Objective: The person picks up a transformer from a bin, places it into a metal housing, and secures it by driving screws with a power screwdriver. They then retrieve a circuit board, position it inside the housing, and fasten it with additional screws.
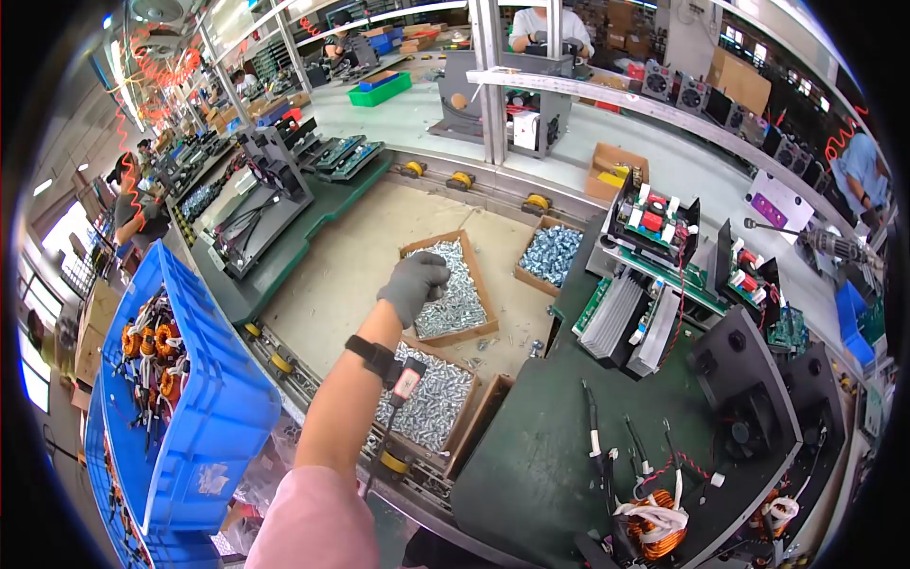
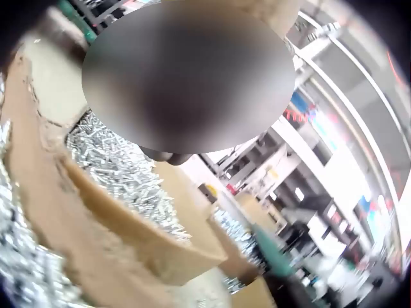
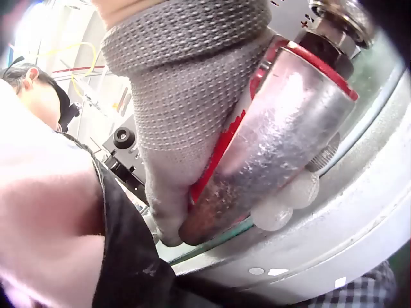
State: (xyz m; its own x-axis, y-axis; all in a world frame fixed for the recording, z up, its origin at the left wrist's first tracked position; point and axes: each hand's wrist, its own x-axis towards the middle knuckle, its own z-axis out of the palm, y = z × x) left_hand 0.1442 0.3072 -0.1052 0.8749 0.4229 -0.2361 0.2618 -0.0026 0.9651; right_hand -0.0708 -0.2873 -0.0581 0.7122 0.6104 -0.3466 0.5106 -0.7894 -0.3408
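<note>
My left hand (image 1: 414, 286), in a grey glove, is over an open cardboard box of silver screws (image 1: 457, 305), its fingers bent; whether any screw is pinched I cannot tell. A dark blurred oval covers most of the left wrist view, leaving only fingertips (image 2: 170, 156) at its lower edge, above the screws. My right hand (image 3: 176, 128), gloved in grey knit, grips a silver, tapered power tool (image 3: 276, 141) with red trim and a metal fitting at one end. This hand is outside the head view.
Another screw box (image 1: 431, 403) stands nearer me, and a box of bluish screws (image 1: 550, 254) lies to the right. A blue crate (image 1: 204, 427) of wound coils is at the left. On the right, a green board (image 1: 531, 474) bears black housings and a heatsink assembly (image 1: 616, 318).
</note>
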